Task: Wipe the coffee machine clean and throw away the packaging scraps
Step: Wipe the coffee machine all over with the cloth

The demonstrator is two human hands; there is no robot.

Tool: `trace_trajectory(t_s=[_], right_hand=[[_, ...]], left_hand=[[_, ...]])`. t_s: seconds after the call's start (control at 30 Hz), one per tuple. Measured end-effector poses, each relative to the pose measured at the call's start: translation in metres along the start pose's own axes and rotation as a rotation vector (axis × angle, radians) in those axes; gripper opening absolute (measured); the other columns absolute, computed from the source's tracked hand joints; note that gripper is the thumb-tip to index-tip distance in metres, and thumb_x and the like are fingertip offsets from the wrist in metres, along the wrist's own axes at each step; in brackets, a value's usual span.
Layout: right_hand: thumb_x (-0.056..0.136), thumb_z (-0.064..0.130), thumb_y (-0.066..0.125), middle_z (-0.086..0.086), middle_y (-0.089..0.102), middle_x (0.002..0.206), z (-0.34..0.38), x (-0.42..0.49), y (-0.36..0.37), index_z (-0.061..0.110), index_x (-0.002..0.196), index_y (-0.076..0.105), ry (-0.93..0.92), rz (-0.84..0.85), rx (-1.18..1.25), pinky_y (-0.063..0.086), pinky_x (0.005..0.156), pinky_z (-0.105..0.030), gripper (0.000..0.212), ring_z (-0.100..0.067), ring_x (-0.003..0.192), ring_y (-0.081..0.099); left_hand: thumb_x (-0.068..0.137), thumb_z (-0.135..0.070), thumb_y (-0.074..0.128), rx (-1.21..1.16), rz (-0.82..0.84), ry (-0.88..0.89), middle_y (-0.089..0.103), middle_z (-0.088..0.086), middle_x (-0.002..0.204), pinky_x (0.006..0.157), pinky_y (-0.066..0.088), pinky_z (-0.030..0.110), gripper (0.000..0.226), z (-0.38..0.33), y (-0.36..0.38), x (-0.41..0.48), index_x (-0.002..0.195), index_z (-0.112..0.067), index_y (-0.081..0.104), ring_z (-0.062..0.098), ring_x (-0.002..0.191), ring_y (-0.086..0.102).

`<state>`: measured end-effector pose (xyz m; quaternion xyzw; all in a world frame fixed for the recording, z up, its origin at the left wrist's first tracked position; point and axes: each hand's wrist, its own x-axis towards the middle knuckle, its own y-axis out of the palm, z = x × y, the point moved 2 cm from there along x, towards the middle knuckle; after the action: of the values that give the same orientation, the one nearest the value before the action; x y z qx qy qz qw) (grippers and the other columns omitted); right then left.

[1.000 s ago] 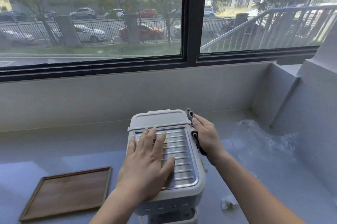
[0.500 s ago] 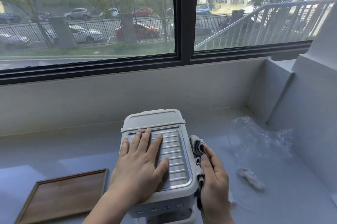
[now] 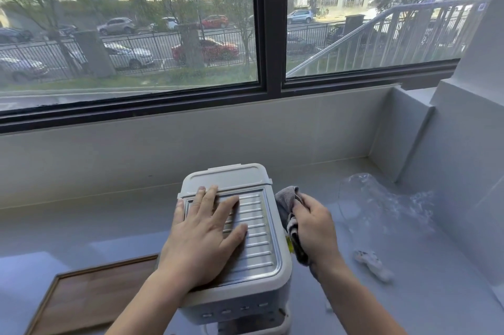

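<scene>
Two hands: left hand (image 3: 203,233) flat on ribbed metal tray (image 3: 257,236); right hand (image 3: 313,228) bunching cloth (image 3: 286,199).

Looks like a home or small office nook, prob ground floor, can't tell which. Pale grey bench (image 3: 81,228) runs under a big dark-framed window (image 3: 270,34); past the glass there's a street w/ parked cars, iron fence, trees, apt blocks. Coffee machine (image 3: 237,288) sits on the bench below the window, wooden tray (image 3: 90,302) left of it.

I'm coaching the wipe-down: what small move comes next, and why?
Probably draw the cloth toward the front along the machine's right side. The right hand presses it there near the back, while the left hand lies flat on top, steadying it.
</scene>
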<state>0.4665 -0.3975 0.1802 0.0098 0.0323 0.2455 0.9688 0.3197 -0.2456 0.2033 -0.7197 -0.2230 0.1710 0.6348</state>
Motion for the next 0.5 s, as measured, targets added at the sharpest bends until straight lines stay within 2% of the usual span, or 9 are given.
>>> trace_trajectory(t_s=[0.1, 0.17, 0.23, 0.27, 0.33, 0.4, 0.5], right_hand=[[0.096, 0.018, 0.055, -0.005, 0.065, 0.067, 0.015, 0.009, -0.010, 0.012, 0.093, 0.068, -0.110, 0.059, -0.150, 0.048, 0.058, -0.033, 0.015, -0.017, 0.058, 0.056], [0.095, 0.019, 0.055, -0.009, 0.063, 0.067, 0.015, 0.012, -0.004, 0.010, 0.091, 0.066, -0.096, 0.100, -0.115, 0.047, 0.055, -0.030, 0.015, -0.016, 0.058, 0.055], [0.097, 0.012, 0.053, -0.012, 0.053, 0.063, 0.011, 0.027, 0.001, 0.003, 0.081, 0.061, 0.052, 0.118, -0.026, 0.039, 0.048, -0.026, 0.019, -0.020, 0.057, 0.047], [0.096, 0.008, 0.053, -0.013, 0.054, 0.067, 0.009, 0.039, 0.002, 0.000, 0.084, 0.064, 0.147, 0.117, 0.018, 0.040, 0.052, -0.026, 0.018, -0.022, 0.062, 0.049], [0.093, 0.001, 0.054, -0.020, 0.059, 0.080, 0.005, 0.069, 0.005, -0.005, 0.092, 0.067, 0.328, 0.141, 0.093, 0.044, 0.070, -0.036, 0.014, -0.029, 0.075, 0.056], [0.092, -0.002, 0.053, -0.023, 0.056, 0.088, -0.004, 0.091, 0.012, 0.002, 0.094, 0.063, 0.446, 0.169, 0.105, 0.045, 0.078, -0.040, 0.011, -0.029, 0.073, 0.058], [0.093, -0.004, 0.052, -0.019, 0.054, 0.080, -0.015, 0.115, 0.027, 0.008, 0.092, 0.056, 0.510, 0.194, 0.064, 0.052, 0.060, -0.032, 0.012, -0.022, 0.055, 0.055]], left_hand=[[0.081, -0.078, 0.004, 0.009, -0.005, 0.003, 0.001, -0.005, 0.168, 0.123, -0.009, 0.049, 0.075, -0.001, 0.003, 0.001, 0.149, -0.049, 0.013, 0.014, 0.154, -0.010], [0.081, -0.078, 0.004, 0.017, -0.003, 0.000, 0.001, -0.005, 0.168, 0.123, -0.009, 0.049, 0.075, -0.001, 0.004, 0.002, 0.150, -0.049, 0.012, 0.014, 0.154, -0.010], [0.081, -0.078, 0.004, 0.021, 0.002, -0.001, 0.000, -0.005, 0.168, 0.123, -0.010, 0.049, 0.075, 0.000, 0.004, 0.002, 0.149, -0.049, 0.012, 0.014, 0.154, -0.010], [0.081, -0.078, 0.004, 0.019, 0.003, 0.000, 0.000, -0.005, 0.168, 0.123, -0.010, 0.049, 0.075, -0.001, 0.004, 0.002, 0.150, -0.049, 0.012, 0.015, 0.154, -0.010], [0.080, -0.078, 0.004, 0.016, 0.007, -0.001, -0.001, -0.005, 0.168, 0.123, -0.010, 0.050, 0.076, -0.002, 0.003, 0.002, 0.150, -0.048, 0.012, 0.015, 0.154, -0.011], [0.080, -0.077, 0.004, 0.020, 0.014, -0.002, -0.002, -0.005, 0.168, 0.123, -0.010, 0.050, 0.076, -0.002, 0.003, 0.001, 0.150, -0.048, 0.012, 0.015, 0.153, -0.011], [0.080, -0.077, 0.004, 0.029, 0.017, -0.003, -0.003, -0.004, 0.168, 0.122, -0.011, 0.050, 0.075, -0.003, 0.002, 0.000, 0.150, -0.048, 0.010, 0.015, 0.153, -0.013]])
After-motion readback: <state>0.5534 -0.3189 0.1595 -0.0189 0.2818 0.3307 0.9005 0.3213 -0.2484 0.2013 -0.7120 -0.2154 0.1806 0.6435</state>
